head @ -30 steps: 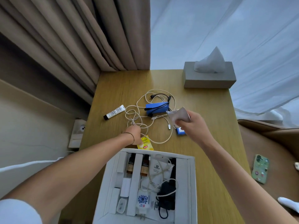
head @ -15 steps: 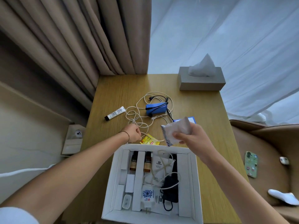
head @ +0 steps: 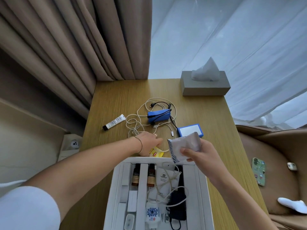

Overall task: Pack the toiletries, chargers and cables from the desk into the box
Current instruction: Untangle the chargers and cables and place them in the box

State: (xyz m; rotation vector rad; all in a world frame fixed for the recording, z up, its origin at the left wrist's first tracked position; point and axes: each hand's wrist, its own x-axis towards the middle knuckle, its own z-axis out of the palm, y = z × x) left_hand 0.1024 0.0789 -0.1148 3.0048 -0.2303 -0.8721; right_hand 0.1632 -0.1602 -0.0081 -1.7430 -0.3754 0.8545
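Note:
My right hand [head: 200, 155] pinches a white pouch with a blue pattern [head: 182, 146] just over the far edge of the white box [head: 203, 188]. The box holds two brown bottles [head: 143, 175], white chargers, a black charger [head: 177, 203] and cables. My left hand [head: 148, 143] lies on the desk beyond the box, its fingers curled over the white cable [head: 137, 121] beside a yellow sachet [head: 156, 153]. On the desk lie a blue power pack [head: 159, 115], a white tube [head: 114, 124] and a small blue-edged box [head: 189, 130].
A grey tissue box [head: 206, 85] stands at the desk's far right corner. Curtains hang behind the desk. A brown chair on the right carries a green phone [head: 258, 171] and a small case [head: 292, 166]. A wall socket [head: 73, 143] sits left of the desk.
My right hand has carried the pouch from the middle of the desk back to the box's far edge, uncovering the blue-edged box. My left hand stayed at the white cable, shifting slightly right.

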